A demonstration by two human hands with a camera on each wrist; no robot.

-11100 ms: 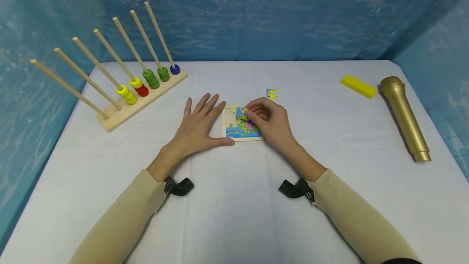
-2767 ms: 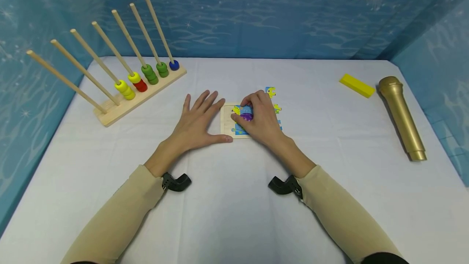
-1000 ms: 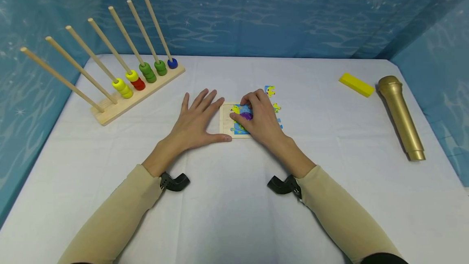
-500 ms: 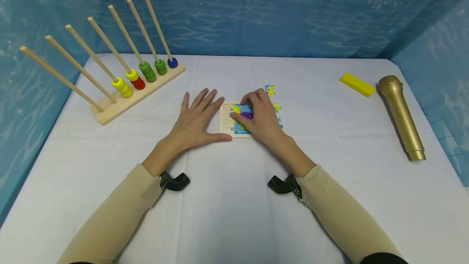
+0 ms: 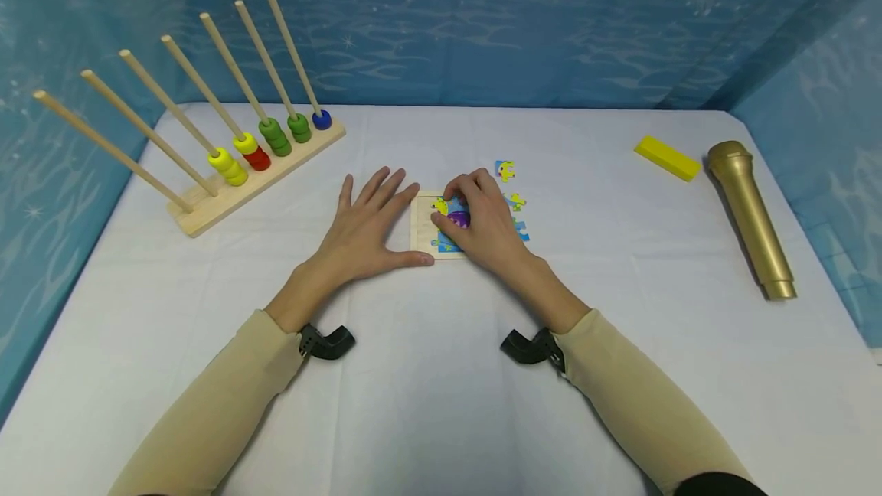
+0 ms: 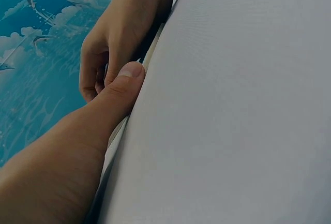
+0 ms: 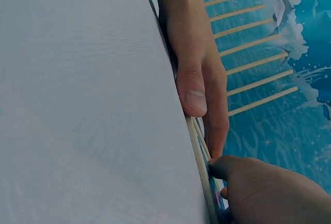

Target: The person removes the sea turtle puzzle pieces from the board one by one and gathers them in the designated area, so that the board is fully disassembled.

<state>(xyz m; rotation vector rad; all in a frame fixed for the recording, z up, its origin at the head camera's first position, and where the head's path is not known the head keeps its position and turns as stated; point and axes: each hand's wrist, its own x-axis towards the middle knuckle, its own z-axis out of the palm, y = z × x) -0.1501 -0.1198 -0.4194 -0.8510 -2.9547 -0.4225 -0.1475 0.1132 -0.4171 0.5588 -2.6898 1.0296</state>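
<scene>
Puzzle board (image 5: 423, 230) flat on the white cloth (image 5: 427, 404) in the head view. At the board's left side, left hand (image 5: 365, 232) spread out straight and gripping nothing, thumb along the board's near edge, probably to stop it sliding. Over the board's right part, right hand (image 5: 485, 224) with thumb and forefinger curled round coloured pieces (image 5: 458, 219), seemingly for fine control of such small parts. Just right of the board, loose pieces (image 5: 515, 203), perhaps set there for easy reach. Much farther from the board, likely to be out of the way: bead rack (image 5: 265, 177) to its far left, yellow block (image 5: 667, 158) and gold microphone (image 5: 752, 220) to its far right.

In the left wrist view, left thumb beside a thin strip of the board's edge, right hand pointing downward beyond.

In the right wrist view, board almost edge-on, left thumb at its edge, right thumb over it. One piece or several in the pinch: too hidden to tell.
</scene>
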